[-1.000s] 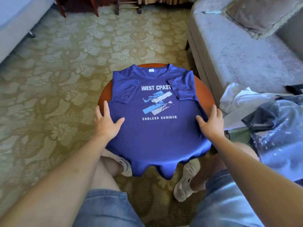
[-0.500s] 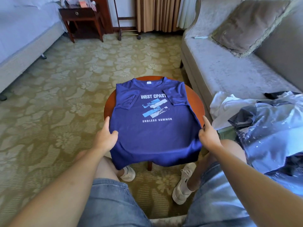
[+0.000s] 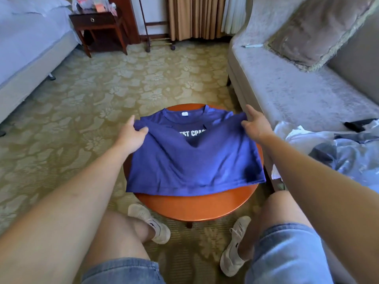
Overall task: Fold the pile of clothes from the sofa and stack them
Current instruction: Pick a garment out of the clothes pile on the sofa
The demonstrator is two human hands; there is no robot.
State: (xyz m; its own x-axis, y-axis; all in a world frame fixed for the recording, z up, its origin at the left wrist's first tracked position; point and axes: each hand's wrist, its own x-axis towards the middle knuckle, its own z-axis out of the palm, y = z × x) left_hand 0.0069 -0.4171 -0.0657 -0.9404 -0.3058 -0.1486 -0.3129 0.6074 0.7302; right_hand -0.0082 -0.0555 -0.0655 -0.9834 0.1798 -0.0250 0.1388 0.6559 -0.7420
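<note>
**One shirt half-folded on the round table**

One blue T-shirt (image 3: 194, 160) lies on the single round table (image 3: 196, 208), its lower half doubled up toward the collar. The fold line runs across the near side, leaving a bare band of table rim in front; both fold corners overhang the rim slightly. Two hands hold the raised hem. On the left hand (image 3: 131, 134), thumb and fingers (image 3: 131, 120) pinch the left corner. The right hand (image 3: 256, 128) pinches the right corner, index finger straight. Open carpet (image 3: 98, 89) spreads left and ahead. The sofa (image 3: 297, 95) stands just right of the table, bearing one cushion (image 3: 320, 31) and the pile of clothes (image 3: 338, 148).
</note>
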